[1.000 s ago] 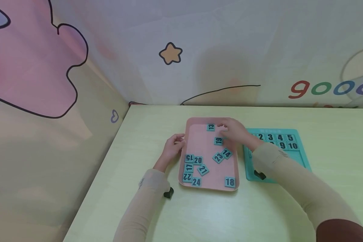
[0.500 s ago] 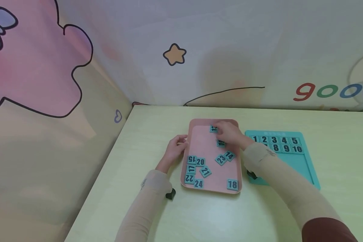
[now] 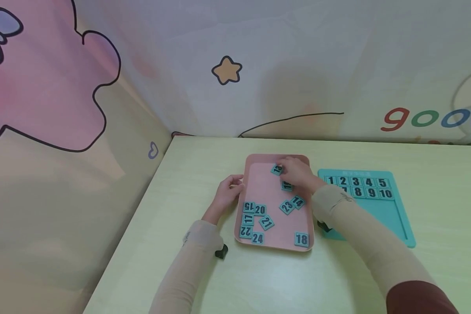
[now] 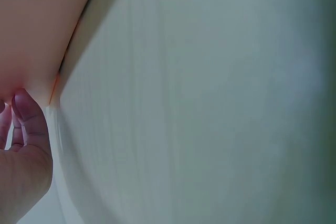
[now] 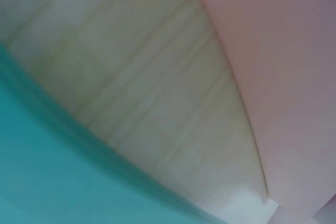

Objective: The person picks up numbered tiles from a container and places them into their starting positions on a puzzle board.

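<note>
Head: pink tray point(image 3: 264, 185) lies mid-frame on the surface point(image 3: 447, 196), teal board point(image 3: 380, 216) to its right. Right hand point(image 3: 297, 173) is over the tray's upper part; fingers pinch tile 13 point(image 3: 275, 170). Left hand point(image 3: 226, 192) holds the left rim, fingers bent. Other tiles point(image 3: 260, 210) lie loose inside. Left wrist: fingers meet tray, far left. Right wrist: tray right, board lower left; fingers cannot be made out.

L arm point(image 3: 182, 272) & R arm point(image 3: 370, 235) fwd
L hand point(image 3: 225, 193) nearer body, fingers bent; R hand point(image 3: 297, 172) farther fwd, fingers curled.
</note>
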Tool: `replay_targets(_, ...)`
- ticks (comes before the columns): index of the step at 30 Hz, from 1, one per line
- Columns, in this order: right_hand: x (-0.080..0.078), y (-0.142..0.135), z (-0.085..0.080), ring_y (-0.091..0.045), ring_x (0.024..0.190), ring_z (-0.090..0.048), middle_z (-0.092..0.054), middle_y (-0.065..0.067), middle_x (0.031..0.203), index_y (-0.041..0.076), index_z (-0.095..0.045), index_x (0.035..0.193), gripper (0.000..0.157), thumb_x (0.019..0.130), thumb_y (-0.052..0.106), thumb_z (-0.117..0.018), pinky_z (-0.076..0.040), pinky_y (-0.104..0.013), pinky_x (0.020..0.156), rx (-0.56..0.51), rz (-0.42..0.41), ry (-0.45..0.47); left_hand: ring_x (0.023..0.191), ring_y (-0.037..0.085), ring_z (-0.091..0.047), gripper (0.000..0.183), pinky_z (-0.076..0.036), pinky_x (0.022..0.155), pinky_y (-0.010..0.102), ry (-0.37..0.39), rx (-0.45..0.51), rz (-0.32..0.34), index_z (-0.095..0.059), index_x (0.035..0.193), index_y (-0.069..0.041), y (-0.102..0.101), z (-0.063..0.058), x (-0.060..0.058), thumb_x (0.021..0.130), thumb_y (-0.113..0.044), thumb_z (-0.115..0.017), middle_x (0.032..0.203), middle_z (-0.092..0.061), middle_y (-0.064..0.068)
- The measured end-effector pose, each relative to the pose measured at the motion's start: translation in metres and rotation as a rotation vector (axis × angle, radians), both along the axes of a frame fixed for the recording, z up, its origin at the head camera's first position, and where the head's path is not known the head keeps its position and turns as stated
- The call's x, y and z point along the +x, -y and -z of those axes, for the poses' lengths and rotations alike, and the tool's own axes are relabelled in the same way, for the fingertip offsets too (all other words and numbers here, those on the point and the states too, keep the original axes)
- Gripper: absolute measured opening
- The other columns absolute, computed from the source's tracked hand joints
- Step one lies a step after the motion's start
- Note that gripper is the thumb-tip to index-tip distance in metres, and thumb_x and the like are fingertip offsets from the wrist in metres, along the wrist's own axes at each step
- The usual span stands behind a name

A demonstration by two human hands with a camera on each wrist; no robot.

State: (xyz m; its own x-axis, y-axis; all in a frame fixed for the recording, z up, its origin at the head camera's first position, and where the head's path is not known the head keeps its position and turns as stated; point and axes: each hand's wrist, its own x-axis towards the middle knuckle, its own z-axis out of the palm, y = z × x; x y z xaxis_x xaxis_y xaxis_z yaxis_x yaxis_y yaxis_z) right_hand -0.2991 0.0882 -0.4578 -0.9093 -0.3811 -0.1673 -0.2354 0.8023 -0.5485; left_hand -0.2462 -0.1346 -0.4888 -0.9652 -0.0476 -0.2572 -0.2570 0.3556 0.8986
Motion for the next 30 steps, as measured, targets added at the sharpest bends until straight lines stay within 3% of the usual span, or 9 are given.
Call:
replay_targets(8,-0.001,0.004,0.008,-0.022,0.097,-0.050,-0.044,-0.008,0.119,0.014,-0.039,0.133,0.054,0.083,0.018,-0.059,-0.049,-0.034,0.080,-0.064,0.071,0.068,0.087,0.016,-0.052,0.033,-0.046,0.074,0.022,0.011,-0.004,0.004,-0.051,0.120,-0.017,0.000,-0.001,0.001,0.088,-0.020,-0.052,0.106,-0.052,0.005)
replay_targets(16,-0.001,0.007,0.012,-0.020,0.095,-0.052,-0.047,-0.006,0.124,0.017,-0.036,0.135,0.056,0.084,0.018,-0.058,-0.049,-0.034,0.080,-0.064,0.100,0.108,0.083,0.017,-0.051,0.033,-0.045,0.070,0.021,-0.012,-0.002,0.014,-0.051,0.120,-0.015,0.000,-0.003,0.001,0.088,-0.018,-0.052,0.104,-0.052,0.006)
replay_targets(23,0.003,0.007,0.013,-0.020,0.077,-0.060,-0.053,-0.004,0.108,0.022,-0.041,0.131,0.051,0.083,0.020,-0.058,-0.049,-0.021,0.048,-0.075,0.139,0.173,0.082,0.016,-0.051,0.033,-0.044,0.070,0.021,-0.010,-0.002,0.016,-0.051,0.120,-0.016,0.000,-0.003,0.001,0.088,-0.019,-0.052,0.104,-0.051,0.005)
replay_targets(30,0.000,0.010,0.015,-0.019,0.079,-0.058,-0.057,-0.006,0.104,0.015,-0.047,0.127,0.045,0.083,0.018,-0.057,-0.049,-0.024,0.056,-0.028,0.123,0.124,0.081,0.015,-0.051,0.033,-0.044,0.070,0.021,-0.011,0.005,0.017,-0.051,0.120,-0.017,0.001,-0.001,0.001,0.087,-0.020,-0.052,0.105,-0.051,0.005)
